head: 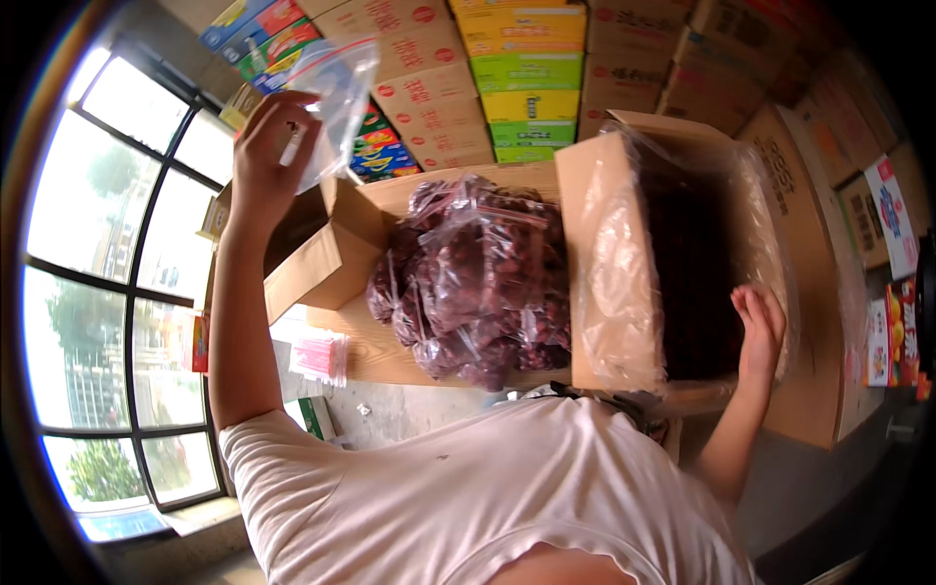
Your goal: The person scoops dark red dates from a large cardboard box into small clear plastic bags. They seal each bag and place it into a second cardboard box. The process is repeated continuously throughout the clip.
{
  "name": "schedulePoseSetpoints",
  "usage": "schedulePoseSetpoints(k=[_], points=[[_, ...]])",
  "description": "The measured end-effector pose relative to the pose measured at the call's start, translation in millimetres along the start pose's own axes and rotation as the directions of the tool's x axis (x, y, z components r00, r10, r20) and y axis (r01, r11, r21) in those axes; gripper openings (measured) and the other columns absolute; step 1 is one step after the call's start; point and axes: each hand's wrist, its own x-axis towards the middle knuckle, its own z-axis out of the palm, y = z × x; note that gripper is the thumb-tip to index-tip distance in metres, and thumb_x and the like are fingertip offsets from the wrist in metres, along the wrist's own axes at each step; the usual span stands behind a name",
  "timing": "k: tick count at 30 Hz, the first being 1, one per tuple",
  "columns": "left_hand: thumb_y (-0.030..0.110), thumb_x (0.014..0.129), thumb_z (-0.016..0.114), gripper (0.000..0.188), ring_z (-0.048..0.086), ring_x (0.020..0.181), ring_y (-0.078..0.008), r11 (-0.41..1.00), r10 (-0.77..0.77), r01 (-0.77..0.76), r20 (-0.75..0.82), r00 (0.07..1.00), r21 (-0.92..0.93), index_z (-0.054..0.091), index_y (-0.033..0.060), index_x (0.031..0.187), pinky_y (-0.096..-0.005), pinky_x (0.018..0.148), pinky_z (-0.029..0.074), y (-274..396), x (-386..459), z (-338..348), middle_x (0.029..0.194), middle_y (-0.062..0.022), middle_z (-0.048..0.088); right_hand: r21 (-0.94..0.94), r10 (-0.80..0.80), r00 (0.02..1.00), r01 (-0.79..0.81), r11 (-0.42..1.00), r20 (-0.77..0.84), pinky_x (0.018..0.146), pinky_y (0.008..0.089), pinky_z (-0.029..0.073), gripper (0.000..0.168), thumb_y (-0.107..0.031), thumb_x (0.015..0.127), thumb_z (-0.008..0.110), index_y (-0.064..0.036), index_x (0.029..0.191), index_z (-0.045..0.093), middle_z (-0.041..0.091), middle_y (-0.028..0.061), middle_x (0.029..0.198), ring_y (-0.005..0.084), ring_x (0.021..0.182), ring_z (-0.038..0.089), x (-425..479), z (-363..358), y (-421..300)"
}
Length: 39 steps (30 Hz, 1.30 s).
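Note:
My left hand [276,150] is raised at the upper left and grips a clear zip-lock plastic bag [344,95] with a red seal line. Nothing shows inside that bag. Over the right part of a large open cardboard box [607,263], my right hand [760,322] holds nothing visible, fingers slightly bent. A clear plastic liner [621,307] covers the box's walls, and dark red dried fruit, apparently jujubes [695,270], fills its inside. Between the hands, a heap of filled zip-lock bags [482,278] of the same dark red fruit lies on a wooden table [373,362].
A smaller open cardboard box [329,256] stands left of the heap. Near it lies a pack of pink-and-white thin items [319,357]. Stacked cartons [431,80] line the far side, and a large carton [790,219] stands at the right. A window [131,292] is on the left.

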Motion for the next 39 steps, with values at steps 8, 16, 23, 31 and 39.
schedulePoseSetpoints(k=[8,16,23,31,39], points=[[0.008,0.073,0.070,0.013,0.062,0.082,-0.0226,0.812,0.562,-0.538,0.053,0.826,-0.227,0.058,0.0069,0.078,-0.0349,0.073,0.048,187,52,109,0.098,-0.0052,0.064,0.136,-0.261,0.922,0.231,0.963,0.286,0.089,0.0302,0.046,0.038,-0.010,0.085,0.062,-0.002,0.120,0.052,0.058,0.0080,0.102,0.0161,0.098,0.057,38,6,-59],[0.008,0.074,0.072,0.017,0.060,0.080,-0.0220,0.658,0.659,-0.571,0.007,0.752,-0.491,0.061,0.0072,0.087,-0.0340,0.071,0.047,277,41,227,0.096,-0.0035,0.065,-0.155,-0.227,0.916,0.290,0.944,0.331,0.060,0.0208,0.045,0.012,-0.004,0.082,0.067,-0.002,0.091,0.060,0.059,-0.0001,0.077,0.0056,0.065,0.055,57,-58,-23],[0.024,0.072,0.074,0.045,0.050,0.112,-0.0309,0.851,0.328,-0.152,0.281,0.902,-0.503,0.054,0.0072,0.108,-0.0411,0.094,0.038,303,23,281,0.122,-0.0112,0.052,-0.333,-0.416,0.890,0.456,0.825,0.186,0.063,0.0242,0.047,0.007,-0.001,0.080,0.064,0.001,0.078,0.058,0.061,0.0038,0.070,0.0107,0.066,0.058,54,-84,-14],[0.023,0.080,0.068,0.037,0.051,0.110,-0.0329,0.851,0.313,-0.154,0.251,0.916,-0.502,0.056,0.0105,0.113,-0.0434,0.095,0.039,335,28,300,0.123,-0.0153,0.053,-0.470,-0.336,0.900,0.433,0.769,0.280,0.066,0.0306,0.049,0.008,-0.003,0.078,0.065,-0.001,0.080,0.057,0.064,0.0091,0.072,0.0205,0.070,0.064,60,-71,-4],[0.007,0.080,0.066,0.025,0.057,0.089,-0.0299,0.706,0.287,-0.006,0.279,0.917,-0.708,0.054,0.0027,0.102,-0.0362,0.081,0.046,315,17,330,0.092,-0.0118,0.059,-0.547,-0.324,0.918,0.397,0.737,0.229,0.063,0.0305,0.049,0.007,-0.004,0.079,0.064,-0.003,0.079,0.058,0.064,0.0074,0.072,0.0190,0.069,0.064,68,-65,10]])
